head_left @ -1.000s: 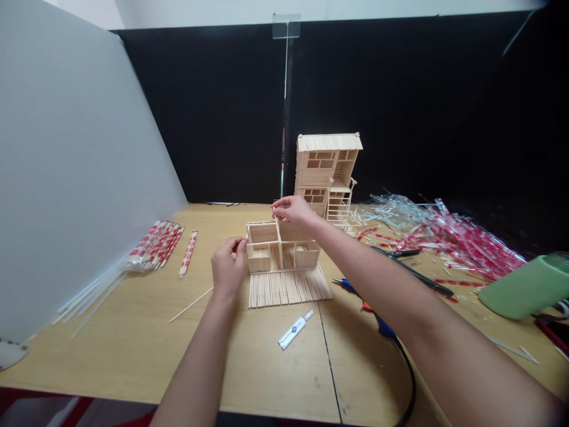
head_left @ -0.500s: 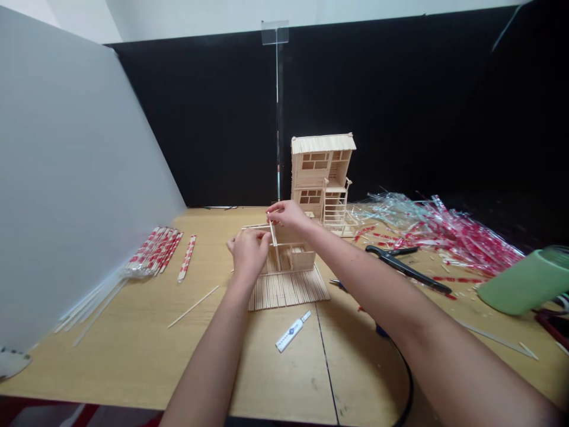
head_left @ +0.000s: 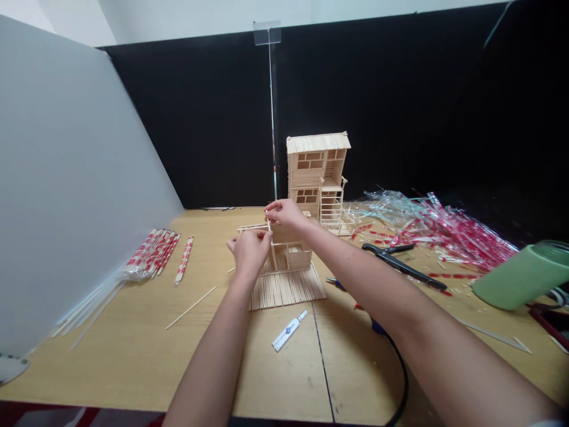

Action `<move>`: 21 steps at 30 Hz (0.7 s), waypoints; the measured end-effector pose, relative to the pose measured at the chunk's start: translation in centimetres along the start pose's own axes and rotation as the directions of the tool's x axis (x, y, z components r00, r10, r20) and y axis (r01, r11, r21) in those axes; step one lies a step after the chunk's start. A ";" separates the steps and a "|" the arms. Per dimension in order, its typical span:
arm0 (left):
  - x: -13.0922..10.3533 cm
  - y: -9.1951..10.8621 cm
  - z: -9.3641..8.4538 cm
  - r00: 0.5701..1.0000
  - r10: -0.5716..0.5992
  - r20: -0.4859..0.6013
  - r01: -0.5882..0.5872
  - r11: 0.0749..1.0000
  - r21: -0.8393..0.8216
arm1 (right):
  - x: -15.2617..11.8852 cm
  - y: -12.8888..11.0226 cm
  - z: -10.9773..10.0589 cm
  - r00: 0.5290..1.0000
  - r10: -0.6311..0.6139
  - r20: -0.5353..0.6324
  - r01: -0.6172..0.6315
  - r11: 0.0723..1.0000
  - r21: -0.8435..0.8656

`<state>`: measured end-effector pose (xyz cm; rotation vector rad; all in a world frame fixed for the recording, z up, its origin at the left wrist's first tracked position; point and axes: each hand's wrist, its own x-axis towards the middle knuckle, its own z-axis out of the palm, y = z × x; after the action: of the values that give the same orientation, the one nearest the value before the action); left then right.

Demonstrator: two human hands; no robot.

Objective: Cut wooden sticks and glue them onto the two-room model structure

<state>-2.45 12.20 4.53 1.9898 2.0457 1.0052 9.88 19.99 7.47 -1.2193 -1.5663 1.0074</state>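
Observation:
A low, roofless house model [head_left: 288, 290] of thin wooden sticks stands mid-table, with a slatted floor at its front. Both hands are at its upper edge. My right hand [head_left: 287, 213] pinches the far end of a short wooden stick [head_left: 269, 226] lying across the top of the walls. The fingers of my left hand [head_left: 251, 249] are closed at the stick's near end, and this hand hides the model's left part. Behind stands a taller two-storey stick house [head_left: 317, 172] with a slatted roof and a balcony.
Left lie wrapped chopsticks [head_left: 153, 254], a single wrapped pair [head_left: 184, 260] and a loose stick [head_left: 191, 308]. A white-handled cutter [head_left: 288, 331] lies in front. To the right are black scissors [head_left: 404, 267], crumpled wrappers [head_left: 462, 237], a green bottle [head_left: 518, 279] and a black cable [head_left: 405, 379].
The whole view has shifted slightly to the left. Both hands keep almost the same place on the model, and the stick stays between them.

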 end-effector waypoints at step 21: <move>0.0 0.2 0.0 0.998 -0.043 0.035 0.044 0.999 -0.029 | -0.8 -0.2 -1.2 0.994 0.022 0.112 -0.013 0.997 -0.080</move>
<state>-2.26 12.14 4.64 1.9263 2.0347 0.9798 11.03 19.27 7.84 -1.2512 -1.6994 1.0498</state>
